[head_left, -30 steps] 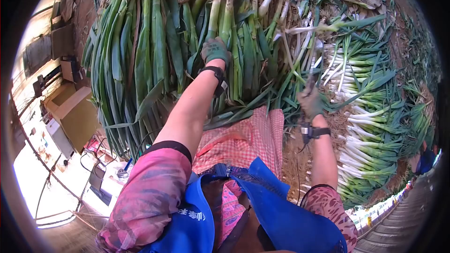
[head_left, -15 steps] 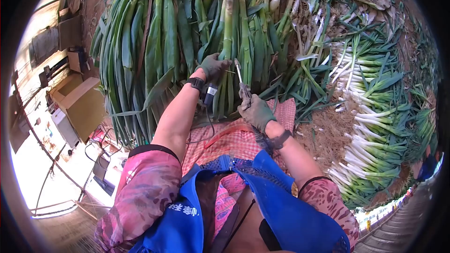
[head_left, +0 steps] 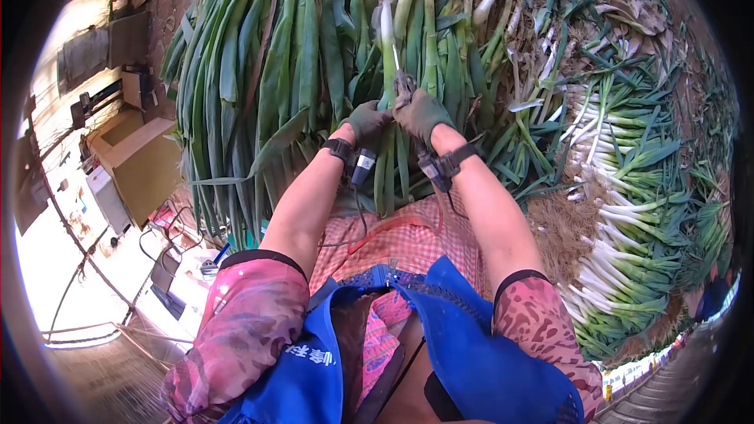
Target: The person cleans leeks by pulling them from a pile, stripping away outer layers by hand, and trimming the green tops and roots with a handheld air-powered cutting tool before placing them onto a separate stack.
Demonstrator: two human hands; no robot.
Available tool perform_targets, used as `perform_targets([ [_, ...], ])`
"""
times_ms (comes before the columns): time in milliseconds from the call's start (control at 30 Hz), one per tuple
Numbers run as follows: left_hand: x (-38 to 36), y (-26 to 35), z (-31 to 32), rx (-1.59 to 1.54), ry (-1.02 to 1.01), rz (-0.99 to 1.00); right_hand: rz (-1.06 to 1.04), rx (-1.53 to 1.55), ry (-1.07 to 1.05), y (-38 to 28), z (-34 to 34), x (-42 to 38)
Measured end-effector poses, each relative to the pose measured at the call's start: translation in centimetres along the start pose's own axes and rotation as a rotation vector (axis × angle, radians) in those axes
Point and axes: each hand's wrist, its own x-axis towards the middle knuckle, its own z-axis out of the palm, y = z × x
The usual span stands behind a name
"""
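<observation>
My left hand (head_left: 367,122), in a dark green glove, is closed around the leaves of a large green onion (head_left: 386,23), whose white shank points away from me. Close beside it, my gloved right hand (head_left: 422,114) grips an air blow gun (head_left: 404,82). The slim metal nozzle points up along the onion's stalk. Under and around both hands lies a thick pile of long green onions (head_left: 283,71). Dark devices are strapped at both wrists, and a cable runs down from the one near my left wrist.
A red checked cloth (head_left: 400,239) covers my lap. To the right, cleaned green onions (head_left: 620,212) lie in a long row, white ends inward, beside a heap of roots (head_left: 554,228). Loose leaves spread at the upper right. On the left stands an open cardboard box (head_left: 141,161).
My right hand has moved up and left with the air blow gun, close to my left hand. The held onion's stalk now shows white where it was green and brownish.
</observation>
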Motion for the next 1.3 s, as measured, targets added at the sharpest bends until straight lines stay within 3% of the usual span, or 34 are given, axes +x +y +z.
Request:
perform_targets([
  [100, -0.7, -0.4, 0.6, -0.113, -0.037, -0.041, -0.059, -0.073, 0.023, -0.9, 0.8, 6.9],
  [133, -1.4, 0.2, 1.0, -0.113, -0.032, -0.034, -0.190, -0.188, 0.162, -0.5, 2.1, 10.1],
  [200, -2.5, 1.2, 1.4, -0.024, -0.007, -0.046, -0.329, -0.309, 0.221, -0.7, 3.1, 17.1],
  [267, -3.8, 2.5, 1.8, 0.073, 0.012, -0.052, -0.234, -0.271, 0.178, -3.6, 0.6, 16.6],
  [300, -3.7, 2.3, 1.7, 0.041, 0.001, -0.055, -0.066, -0.148, 0.117, -6.7, -2.7, 13.0],
  [367, -3.7, 1.7, 1.6, -0.027, -0.026, -0.063, -0.270, -0.354, 0.081, -4.8, -1.4, 17.5],
  [433, -4.1, 1.8, 1.5, -0.033, -0.056, -0.059, -0.125, -0.132, 0.110, -6.1, -3.9, 11.8],
  [500, -3.2, 0.2, 1.0, -0.065, -0.092, -0.057, -0.123, -0.153, 0.099, -5.0, -3.9, 7.7],
  [533, -2.9, -0.3, 0.9, -0.102, -0.114, -0.050, -0.113, -0.032, 0.063, -1.8, -1.5, 8.7],
  [600, -2.5, -1.1, 0.4, -0.178, -0.151, -0.039, -0.202, -0.111, -0.141, 0.3, -2.0, 3.4],
  [633, -3.2, -0.8, 0.3, -0.268, -0.193, -0.057, -0.079, 0.003, -0.235, -0.9, -3.5, -1.2],
  [700, -5.1, 1.2, 0.1, -0.446, -0.278, -0.089, -0.150, 0.046, -0.299, 3.1, -2.5, -3.7],
  [767, -5.3, 1.7, -0.3, -0.343, -0.383, -0.094, -0.063, -0.016, -0.315, 7.7, -0.4, -3.7],
  [867, -6.2, 2.2, 2.0, -0.452, -0.448, -0.127, -0.047, 0.415, -0.213, 9.4, -0.6, -3.4],
  [900, -4.8, 0.7, 3.3, -0.355, -0.425, -0.073, -0.140, 0.469, -0.104, 9.1, -0.9, -3.3],
  [967, -5.5, 5.0, 6.4, 0.188, -0.406, 0.001, -0.328, 0.575, 0.115, 7.5, -2.3, -2.7],
  [1067, -5.7, 10.1, 9.2, -0.056, -0.484, 0.164, -0.383, 0.615, 0.249, 7.9, -8.0, -2.6],
  [1100, -4.9, 10.9, 9.6, -0.051, -0.448, 0.244, -0.423, 0.626, 0.333, 8.4, -10.6, -2.7],
  [1167, -1.3, 10.2, 8.2, 0.000, -0.136, 0.440, -0.375, 0.652, 0.468, 10.1, -17.6, -4.3],
  [1200, -1.1, 11.4, 7.0, 0.234, 0.182, 0.500, -0.370, 0.681, 0.562, 10.3, -21.7, -5.6],
  [1233, -1.0, 12.7, 5.4, 0.465, 0.504, 0.549, -0.317, 0.515, 0.753, 9.7, -25.6, -8.6],
  [1300, 0.9, 13.4, 2.0, 0.527, 0.725, 0.436, -0.425, 0.355, 0.884, 14.5, -32.9, -11.3],
])
